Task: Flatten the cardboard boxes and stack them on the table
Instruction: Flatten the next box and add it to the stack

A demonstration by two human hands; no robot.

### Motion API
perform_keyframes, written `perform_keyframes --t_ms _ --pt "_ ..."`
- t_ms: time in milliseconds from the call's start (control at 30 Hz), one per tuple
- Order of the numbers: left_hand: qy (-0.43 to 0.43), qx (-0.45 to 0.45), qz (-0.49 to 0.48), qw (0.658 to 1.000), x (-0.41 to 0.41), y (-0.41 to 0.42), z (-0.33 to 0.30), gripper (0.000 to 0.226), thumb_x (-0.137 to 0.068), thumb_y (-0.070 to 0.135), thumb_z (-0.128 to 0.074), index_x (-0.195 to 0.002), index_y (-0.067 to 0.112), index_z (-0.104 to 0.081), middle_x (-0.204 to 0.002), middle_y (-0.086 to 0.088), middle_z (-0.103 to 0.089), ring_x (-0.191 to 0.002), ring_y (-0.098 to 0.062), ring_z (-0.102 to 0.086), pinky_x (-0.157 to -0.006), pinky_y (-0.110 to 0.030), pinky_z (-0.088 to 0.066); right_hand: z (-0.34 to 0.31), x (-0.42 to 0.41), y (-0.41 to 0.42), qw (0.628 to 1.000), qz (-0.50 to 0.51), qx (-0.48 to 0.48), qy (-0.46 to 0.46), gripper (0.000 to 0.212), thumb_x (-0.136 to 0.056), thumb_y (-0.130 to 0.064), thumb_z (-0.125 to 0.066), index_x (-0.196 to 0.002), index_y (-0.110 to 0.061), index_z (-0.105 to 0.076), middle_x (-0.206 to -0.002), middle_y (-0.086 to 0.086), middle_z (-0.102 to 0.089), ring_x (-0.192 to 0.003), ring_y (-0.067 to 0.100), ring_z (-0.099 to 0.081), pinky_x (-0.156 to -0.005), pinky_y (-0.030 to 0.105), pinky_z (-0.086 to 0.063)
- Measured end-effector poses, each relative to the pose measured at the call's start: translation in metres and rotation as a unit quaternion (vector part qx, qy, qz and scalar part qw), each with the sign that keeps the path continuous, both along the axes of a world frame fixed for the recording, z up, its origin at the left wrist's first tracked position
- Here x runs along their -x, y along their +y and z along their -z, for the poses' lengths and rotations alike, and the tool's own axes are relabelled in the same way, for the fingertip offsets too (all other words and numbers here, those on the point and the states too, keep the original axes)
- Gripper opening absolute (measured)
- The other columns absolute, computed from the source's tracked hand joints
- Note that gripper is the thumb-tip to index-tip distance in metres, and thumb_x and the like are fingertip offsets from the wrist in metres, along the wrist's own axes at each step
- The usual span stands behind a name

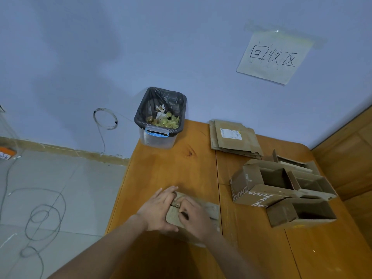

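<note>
Both bare forearms reach in from the bottom edge, and the hands meet over a small cardboard box [203,216] lying on the near part of the wooden table [171,168]. The left hand [159,210] lies on the box's left end with its fingers stretched almost straight across the top and its thumb along the near side. The right hand [195,216] sits just beside it, touching it, with its fingers bent down and pinching at the box's top seam, where a strip of tape shows. The box looks low and partly squashed; its right end sticks out past the right hand.

To the right on the same table stand several open boxes [281,190] crowded together, one with white lettering on its side. Behind them, near the wall, lies a pile of flattened cardboard [233,137] with a white label on the top sheet.

At the table's far left corner stands a clear plastic bin [161,117] lined with a black bag and holding scraps. A paper sign [273,57] with handwritten characters is taped to the wall. Loose cables [44,214] curl on the tiled floor to the left.
</note>
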State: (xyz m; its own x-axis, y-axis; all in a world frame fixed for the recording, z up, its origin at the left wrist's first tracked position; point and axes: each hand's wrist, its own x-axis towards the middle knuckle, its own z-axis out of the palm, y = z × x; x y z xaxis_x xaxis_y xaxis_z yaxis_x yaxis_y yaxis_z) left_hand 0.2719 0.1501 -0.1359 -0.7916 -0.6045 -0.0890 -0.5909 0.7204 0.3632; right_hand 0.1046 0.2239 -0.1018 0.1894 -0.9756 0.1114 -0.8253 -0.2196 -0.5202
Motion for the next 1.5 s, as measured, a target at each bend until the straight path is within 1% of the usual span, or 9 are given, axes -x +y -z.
perform_keyframes --t_ms 467,567,733,833,900,1033,1167,1367,1500 --pt "0.015 -0.032 -0.031 0.999 -0.006 -0.009 0.000 0.095 -0.071 0.073 -0.061 -0.145 0.027 -0.023 -0.158 0.003 -0.012 -0.146 -0.016 -0.012 -0.117 -0.031 -0.014 -0.011 0.036 0.028 0.995 0.064 0.072 -0.004 0.015 -0.084 -0.020 -0.052 -0.082 -0.007 -0.059 -0.096 0.003 -0.067 -0.083 0.018 -0.065 -0.062 0.034 -0.056" --pt "0.019 -0.027 -0.035 0.999 0.001 -0.005 0.000 0.095 -0.070 0.071 -0.063 -0.144 0.025 -0.024 -0.157 0.001 -0.012 -0.146 -0.017 -0.012 -0.117 -0.032 -0.017 -0.013 0.032 0.024 0.993 0.108 0.022 -0.031 0.009 -0.086 -0.024 -0.056 -0.086 -0.018 -0.049 -0.096 -0.001 -0.059 -0.087 0.016 -0.057 -0.070 0.031 -0.050" --pt "0.013 -0.021 -0.038 0.999 0.005 0.000 0.000 0.095 -0.071 0.068 -0.066 -0.144 0.025 -0.023 -0.158 0.003 -0.008 -0.148 -0.016 -0.006 -0.118 -0.033 -0.017 -0.015 0.013 0.005 0.968 0.209 -0.003 -0.135 0.039 -0.087 -0.013 -0.062 -0.073 -0.030 -0.030 -0.085 0.002 -0.052 -0.080 0.013 -0.050 -0.072 0.029 -0.041" --pt "0.004 -0.014 -0.038 0.999 0.007 0.003 0.000 0.095 -0.071 0.066 -0.066 -0.144 0.024 -0.023 -0.158 0.003 -0.008 -0.148 -0.016 -0.005 -0.119 -0.034 -0.016 -0.015 0.004 -0.005 0.959 0.220 0.002 -0.177 0.032 -0.087 0.001 -0.054 -0.079 -0.027 -0.041 -0.090 -0.001 -0.054 -0.088 0.014 -0.055 -0.080 0.025 -0.044" --pt "-0.002 -0.012 -0.038 0.999 0.007 0.003 -0.001 0.095 -0.072 0.065 -0.067 -0.144 0.023 -0.023 -0.158 0.002 -0.009 -0.148 -0.017 -0.005 -0.120 -0.034 -0.015 -0.015 0.001 -0.009 0.966 0.189 -0.022 -0.174 0.020 -0.092 -0.001 -0.048 -0.101 -0.018 -0.052 -0.105 -0.005 -0.057 -0.101 0.009 -0.055 -0.088 0.016 -0.041" --pt "-0.001 -0.016 -0.036 0.999 0.007 0.001 -0.004 0.097 -0.071 0.064 -0.068 -0.145 0.022 -0.023 -0.157 0.001 -0.012 -0.147 -0.018 -0.009 -0.119 -0.034 -0.017 -0.012 0.007 -0.010 0.985 0.102 -0.060 -0.124 0.025 -0.098 -0.007 -0.042 -0.123 -0.013 -0.045 -0.128 -0.003 -0.055 -0.119 0.009 -0.052 -0.098 0.017 -0.040" --pt "-0.002 -0.019 -0.035 0.999 0.004 -0.001 -0.003 0.098 -0.071 0.065 -0.067 -0.146 0.022 -0.021 -0.157 0.002 -0.011 -0.146 -0.018 -0.011 -0.119 -0.034 -0.019 -0.010 0.025 -0.001 0.991 -0.006 -0.134 -0.021 0.062 -0.100 -0.006 -0.035 -0.151 -0.032 -0.012 -0.146 -0.004 -0.041 -0.130 0.013 -0.044 -0.105 0.031 -0.040" --pt "0.003 -0.030 -0.025 0.999 0.004 -0.003 -0.001 0.098 -0.069 0.066 -0.068 -0.145 0.024 -0.024 -0.156 0.001 -0.013 -0.146 -0.018 -0.012 -0.117 -0.031 -0.020 -0.009 0.047 0.005 0.969 -0.143 -0.116 0.162 0.054 -0.104 -0.015 -0.031 -0.153 -0.018 -0.008 -0.160 -0.003 -0.004 -0.147 0.010 0.000 -0.120 0.029 -0.002" --pt "-0.017 -0.014 -0.016 1.000 0.004 -0.007 -0.003 0.098 -0.068 0.069 -0.066 -0.145 0.025 -0.024 -0.156 0.003 -0.013 -0.144 -0.017 -0.016 -0.115 -0.032 -0.024 -0.006 0.051 0.010 0.953 -0.172 -0.100 0.230 0.058 -0.105 -0.033 -0.029 -0.153 -0.016 -0.003 -0.160 -0.003 0.004 -0.146 0.010 0.010 -0.119 0.031 0.006"
